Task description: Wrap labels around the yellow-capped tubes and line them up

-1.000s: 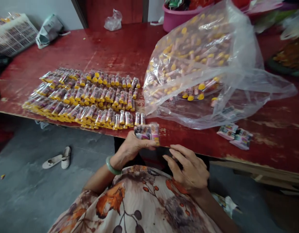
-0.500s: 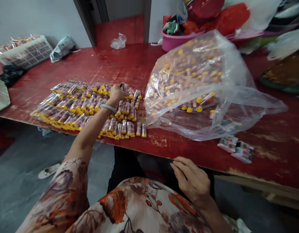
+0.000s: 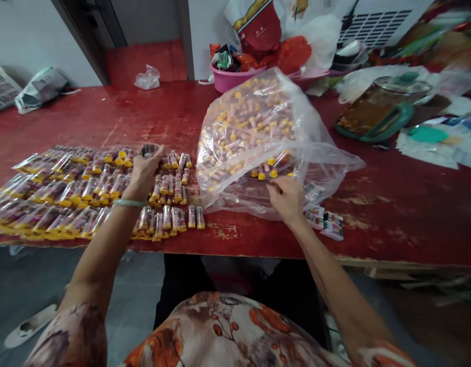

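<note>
My left hand (image 3: 144, 171), with a pale green bangle at the wrist, is over the back row of small clear tubes with yellow caps (image 3: 90, 188). Its fingers are closed around one small clear tube (image 3: 148, 150) with dark contents. My right hand (image 3: 288, 200) is at the mouth of a large clear plastic bag (image 3: 245, 120), full of similar yellow-capped tubes. The fingers of this hand are curled; whatever they pinch, the bag film or a tube, is hidden. Just in front of them, several loose tubes (image 3: 269, 169) show at the bag's opening.
Two small printed packets (image 3: 332, 226) lie right of the bag on the red table (image 3: 228, 244). A glass teapot (image 3: 376, 109) with a green handle stands further right. Behind the bag is a pink basin (image 3: 235, 80) with clutter. A crumpled plastic bag (image 3: 147, 78) lies at the back.
My right hand has risen from my lap to the bag's opening, its fingers now curled. My left hand stays at the back row of tubes. The view has turned right.
</note>
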